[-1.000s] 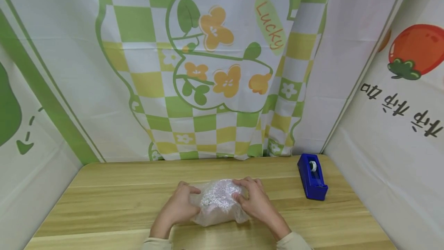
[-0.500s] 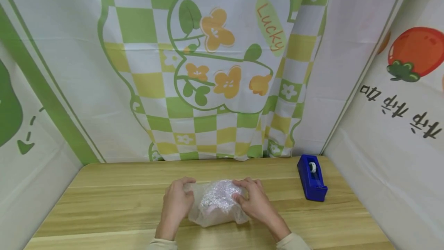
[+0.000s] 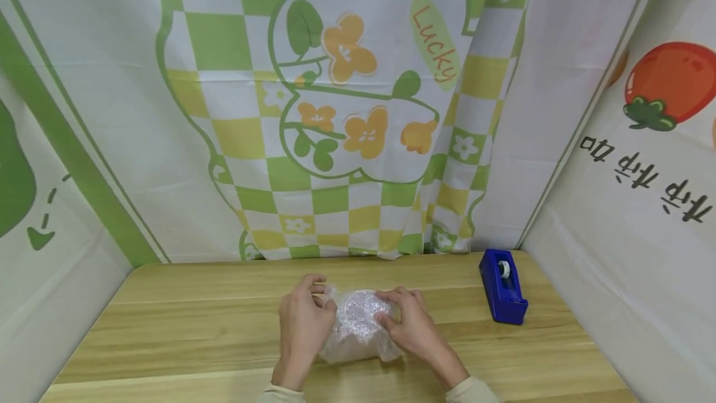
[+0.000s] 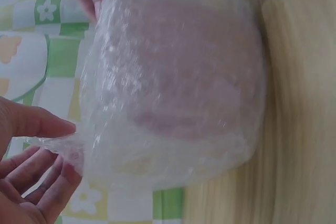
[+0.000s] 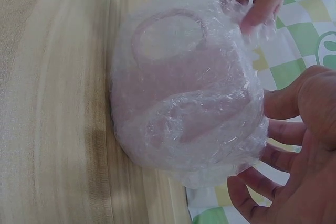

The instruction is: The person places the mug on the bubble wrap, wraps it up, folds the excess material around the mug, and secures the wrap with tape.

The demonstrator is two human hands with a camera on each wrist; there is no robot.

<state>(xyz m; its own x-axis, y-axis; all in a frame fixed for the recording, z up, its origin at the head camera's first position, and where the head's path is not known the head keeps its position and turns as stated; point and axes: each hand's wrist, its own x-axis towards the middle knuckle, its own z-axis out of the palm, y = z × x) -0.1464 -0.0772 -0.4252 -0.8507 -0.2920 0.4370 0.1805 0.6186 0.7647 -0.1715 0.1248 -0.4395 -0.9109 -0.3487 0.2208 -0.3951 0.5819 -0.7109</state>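
A bundle in clear bubble wrap (image 3: 358,344) lies on the wooden table between both hands. Through the plastic shows a pink mug (image 5: 184,77) with a ring-shaped handle, blurred by the layers. My left hand (image 3: 304,325) pinches a gathered loose end of the wrap between thumb and fingers, at the bundle's left side; the left wrist view shows this crumpled end (image 4: 72,148) close up. On the opposite side, my right hand (image 3: 415,327) grips the wrapped mug, thumb on the near face and fingers over the far top edge.
A blue tape dispenser (image 3: 503,288) with a roll of tape stands at the table's back right. The wooden table (image 3: 184,328) ends at a green and white checked curtain (image 3: 335,198). Printed cloth walls (image 3: 626,254) close in the sides.
My left hand first shifted out to the left end of the wrap, then came back right and up, folding that end toward the mug. The right hand keeps its hold in place.
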